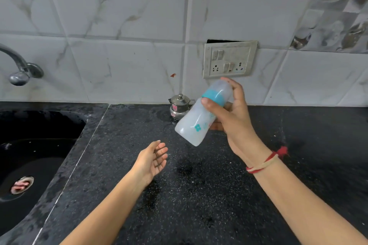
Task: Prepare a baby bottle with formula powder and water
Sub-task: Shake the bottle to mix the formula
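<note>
We start with the black speckled counter (199, 185), which fills the lower view, with the dark sink (39, 155) sunk into it at 9 o'clock. The white switch plate (230, 59) sits on the tiled wall at 12 o'clock from the hands

Over the middle of the counter our right hand (235, 111) holds the bottle (196, 123) clear of the surface. The thumb presses just below the teal collar (214, 96) and the fingers wrap behind the neck and cap. The bottle's long axis is tilted, the capped end pointing to 1 o'clock and the base to 7 o'clock, so most of the body hangs out of the grip toward the left

Our left hand (152, 162) lies at 7 o'clock from that base, near it but not touching. Its palm is turned up, its fingers are loosely straight, and it holds nothing. It is the free hand nearest the base, so we judge it is the one to take or steady the body if the collar is to be unscrewed. The milky wall hides whether anything is inside

Just behind the bottle at 11 o'clock stands a small lidded steel pot (179, 106). Its pink sticker (174, 107) carries writing too small to read. The bottle shows teal flower prints (197, 127) only, and we can read no brand
</note>
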`<act>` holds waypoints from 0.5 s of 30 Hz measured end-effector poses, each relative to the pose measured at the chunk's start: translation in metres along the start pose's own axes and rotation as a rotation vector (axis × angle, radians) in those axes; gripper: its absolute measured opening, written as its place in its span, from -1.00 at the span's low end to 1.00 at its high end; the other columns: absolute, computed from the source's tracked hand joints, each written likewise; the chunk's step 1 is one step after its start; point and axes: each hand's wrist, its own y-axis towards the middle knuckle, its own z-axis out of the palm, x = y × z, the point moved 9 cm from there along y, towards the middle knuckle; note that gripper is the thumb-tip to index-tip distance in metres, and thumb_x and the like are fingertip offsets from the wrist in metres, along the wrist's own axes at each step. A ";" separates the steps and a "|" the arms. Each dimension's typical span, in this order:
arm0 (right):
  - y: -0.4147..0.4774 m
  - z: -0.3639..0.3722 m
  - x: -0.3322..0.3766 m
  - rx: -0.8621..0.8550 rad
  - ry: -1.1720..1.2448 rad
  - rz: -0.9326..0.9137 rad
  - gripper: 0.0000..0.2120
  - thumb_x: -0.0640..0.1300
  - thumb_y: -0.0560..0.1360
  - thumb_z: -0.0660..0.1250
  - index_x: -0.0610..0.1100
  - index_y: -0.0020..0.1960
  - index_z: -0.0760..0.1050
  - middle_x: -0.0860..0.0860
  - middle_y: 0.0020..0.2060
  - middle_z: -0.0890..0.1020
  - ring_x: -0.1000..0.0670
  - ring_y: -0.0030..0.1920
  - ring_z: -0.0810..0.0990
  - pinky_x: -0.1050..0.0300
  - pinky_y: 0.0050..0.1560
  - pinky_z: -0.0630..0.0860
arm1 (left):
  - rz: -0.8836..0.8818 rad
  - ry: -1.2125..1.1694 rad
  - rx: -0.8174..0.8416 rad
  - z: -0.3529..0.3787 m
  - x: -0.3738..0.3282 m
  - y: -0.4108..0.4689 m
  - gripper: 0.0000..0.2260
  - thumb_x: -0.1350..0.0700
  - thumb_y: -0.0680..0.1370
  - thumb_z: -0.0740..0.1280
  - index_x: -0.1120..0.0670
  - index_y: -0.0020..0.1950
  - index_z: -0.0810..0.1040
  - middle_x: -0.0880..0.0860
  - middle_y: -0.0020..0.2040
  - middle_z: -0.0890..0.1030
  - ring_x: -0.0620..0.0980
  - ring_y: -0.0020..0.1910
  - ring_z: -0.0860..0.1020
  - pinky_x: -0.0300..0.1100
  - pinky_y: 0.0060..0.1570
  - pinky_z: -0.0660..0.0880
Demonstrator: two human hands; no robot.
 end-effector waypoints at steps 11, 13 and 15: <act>0.009 -0.024 -0.010 -0.257 0.310 -0.056 -0.49 -0.21 0.48 0.36 0.06 0.31 0.22 -0.01 0.08 0.50 -0.05 0.03 0.58 0.11 -0.29 0.60 | 0.065 -0.006 0.003 0.006 -0.010 -0.003 -0.83 0.02 0.60 0.26 0.06 -0.06 0.58 -0.03 -0.19 0.62 -0.10 -0.26 0.54 -0.23 -0.28 0.47; 0.006 -0.014 -0.014 -0.182 0.196 -0.012 -0.47 -0.22 0.47 0.39 0.06 0.31 0.22 -0.06 0.12 0.49 -0.06 0.01 0.58 0.13 -0.33 0.59 | 0.056 0.007 0.009 0.007 -0.008 -0.004 -0.83 0.01 0.60 0.26 0.06 -0.06 0.58 -0.03 -0.19 0.61 -0.11 -0.28 0.54 -0.25 -0.30 0.48; 0.001 -0.005 -0.020 -0.074 0.032 -0.010 -0.46 -0.23 0.42 0.43 0.09 0.27 0.28 -0.12 0.16 0.48 -0.09 0.03 0.57 0.14 -0.35 0.58 | 0.047 0.008 0.018 0.008 -0.007 -0.004 -0.83 0.02 0.60 0.26 0.07 -0.08 0.57 -0.02 -0.20 0.60 -0.10 -0.28 0.53 -0.25 -0.29 0.47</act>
